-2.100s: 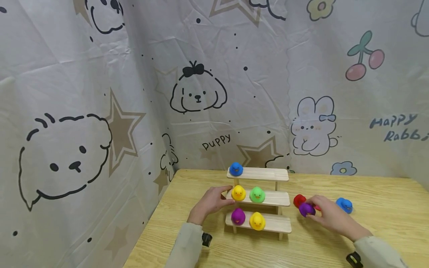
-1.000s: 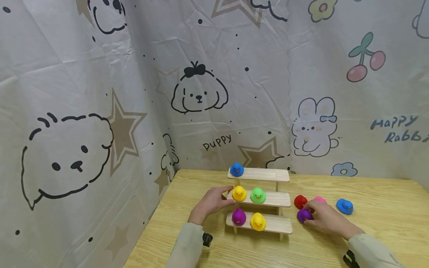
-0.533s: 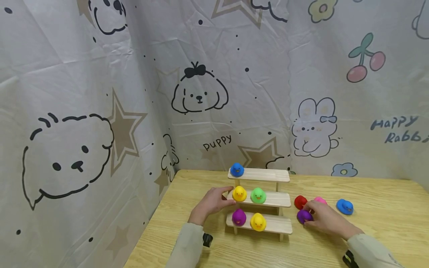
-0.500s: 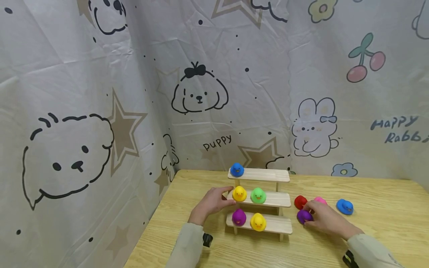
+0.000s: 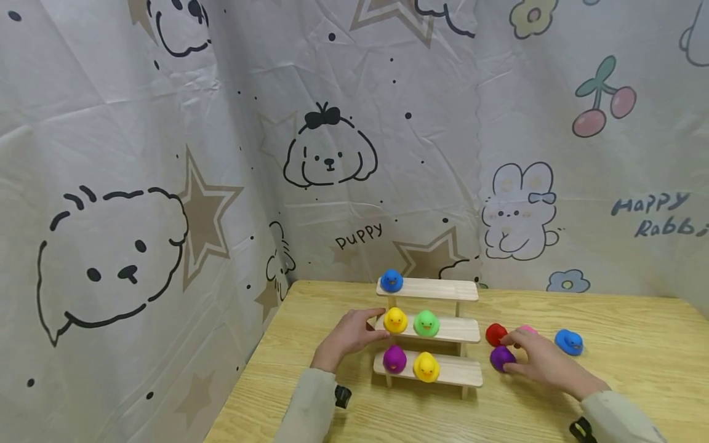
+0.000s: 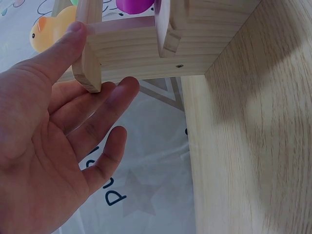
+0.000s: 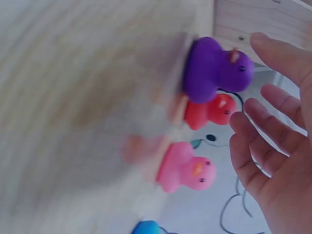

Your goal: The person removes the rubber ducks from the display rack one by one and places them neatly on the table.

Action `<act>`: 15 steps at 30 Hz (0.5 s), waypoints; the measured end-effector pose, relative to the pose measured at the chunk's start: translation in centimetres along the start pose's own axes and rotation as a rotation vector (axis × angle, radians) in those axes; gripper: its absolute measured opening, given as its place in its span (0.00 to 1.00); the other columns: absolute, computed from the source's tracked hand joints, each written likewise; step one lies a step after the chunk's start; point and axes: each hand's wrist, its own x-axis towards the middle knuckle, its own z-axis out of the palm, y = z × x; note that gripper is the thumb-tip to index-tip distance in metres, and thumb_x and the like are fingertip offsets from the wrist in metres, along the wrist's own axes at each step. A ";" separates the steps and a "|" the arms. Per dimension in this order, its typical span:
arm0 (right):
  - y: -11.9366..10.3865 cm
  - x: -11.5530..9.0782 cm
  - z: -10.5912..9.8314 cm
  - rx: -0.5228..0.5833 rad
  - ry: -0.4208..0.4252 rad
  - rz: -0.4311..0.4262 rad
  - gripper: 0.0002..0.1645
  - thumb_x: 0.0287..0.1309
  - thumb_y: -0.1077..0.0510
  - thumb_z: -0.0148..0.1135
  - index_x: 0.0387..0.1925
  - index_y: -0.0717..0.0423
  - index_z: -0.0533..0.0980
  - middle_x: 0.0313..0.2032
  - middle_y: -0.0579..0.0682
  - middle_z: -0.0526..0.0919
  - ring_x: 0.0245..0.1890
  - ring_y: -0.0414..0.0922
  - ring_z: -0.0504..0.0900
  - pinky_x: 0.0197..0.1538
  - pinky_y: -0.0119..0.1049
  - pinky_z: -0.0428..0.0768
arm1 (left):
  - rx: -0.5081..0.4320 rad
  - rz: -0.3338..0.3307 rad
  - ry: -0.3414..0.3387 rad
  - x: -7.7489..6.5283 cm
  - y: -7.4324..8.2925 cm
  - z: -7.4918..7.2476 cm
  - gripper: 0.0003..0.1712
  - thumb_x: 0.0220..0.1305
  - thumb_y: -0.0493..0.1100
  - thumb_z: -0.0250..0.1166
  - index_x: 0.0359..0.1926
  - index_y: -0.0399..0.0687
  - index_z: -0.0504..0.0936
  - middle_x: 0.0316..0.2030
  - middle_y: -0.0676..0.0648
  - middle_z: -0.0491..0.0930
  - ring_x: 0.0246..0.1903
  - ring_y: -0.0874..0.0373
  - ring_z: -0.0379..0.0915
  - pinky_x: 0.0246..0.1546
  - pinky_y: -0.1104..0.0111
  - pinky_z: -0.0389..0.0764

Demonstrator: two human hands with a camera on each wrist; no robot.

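Note:
My left hand (image 5: 351, 332) pinches the left end of the middle tier of a three-tier wooden display stand (image 5: 454, 329), thumb on one side and fingers on the other in the left wrist view. My right hand (image 5: 545, 363) hovers with parted fingers beside a purple rubber duck (image 5: 502, 359) on the table; the right wrist view shows a gap between them. Behind that duck sit a red duck (image 5: 496, 335) and a pink duck (image 7: 185, 168), the latter partly hidden by the hand in the head view. A blue duck (image 5: 569, 342) sits farther right.
On the stand are a blue duck (image 5: 391, 280) on top, a yellow duck (image 5: 396, 320) and a green duck (image 5: 426, 323) in the middle, and a magenta duck (image 5: 395, 359) and another yellow duck (image 5: 426, 367) below. A printed curtain (image 5: 432, 184) hangs behind the wooden table (image 5: 421, 418).
My right hand lowered the purple duck onto the table in front of the red one, then let it go and drew slightly right. The left hand has kept its place on the stand.

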 end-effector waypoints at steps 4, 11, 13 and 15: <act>-0.8 0.0 -0.9 -0.015 0.035 -0.032 0.20 0.46 0.53 0.74 0.39 0.55 0.78 0.36 0.46 0.78 0.37 0.48 0.78 0.39 0.42 0.79 | 0.001 -0.008 -0.002 0.0 0.0 0.0 0.34 0.60 0.58 0.64 0.64 0.52 0.72 0.56 0.47 0.76 0.39 0.60 0.77 0.40 0.68 0.78; -2.1 0.2 -1.9 -0.038 0.102 -0.063 0.17 0.48 0.55 0.72 0.40 0.54 0.78 0.38 0.46 0.80 0.40 0.46 0.79 0.42 0.44 0.79 | -0.003 -0.009 0.000 0.1 0.0 -0.1 0.34 0.59 0.58 0.65 0.64 0.52 0.72 0.55 0.47 0.76 0.38 0.60 0.77 0.39 0.68 0.78; -2.5 0.3 -2.1 -0.032 0.119 -0.078 0.16 0.48 0.55 0.73 0.39 0.52 0.78 0.38 0.45 0.80 0.39 0.46 0.79 0.42 0.44 0.79 | -0.003 -0.007 0.000 0.1 0.0 -0.1 0.34 0.59 0.58 0.65 0.64 0.52 0.72 0.55 0.47 0.76 0.38 0.60 0.77 0.39 0.68 0.78; -2.9 0.4 -2.4 -0.029 0.137 -0.096 0.17 0.47 0.56 0.73 0.39 0.51 0.78 0.38 0.44 0.80 0.39 0.46 0.79 0.42 0.43 0.79 | 0.001 -0.003 -0.001 0.1 0.0 -0.1 0.34 0.59 0.58 0.64 0.64 0.52 0.72 0.55 0.47 0.76 0.38 0.60 0.77 0.39 0.68 0.78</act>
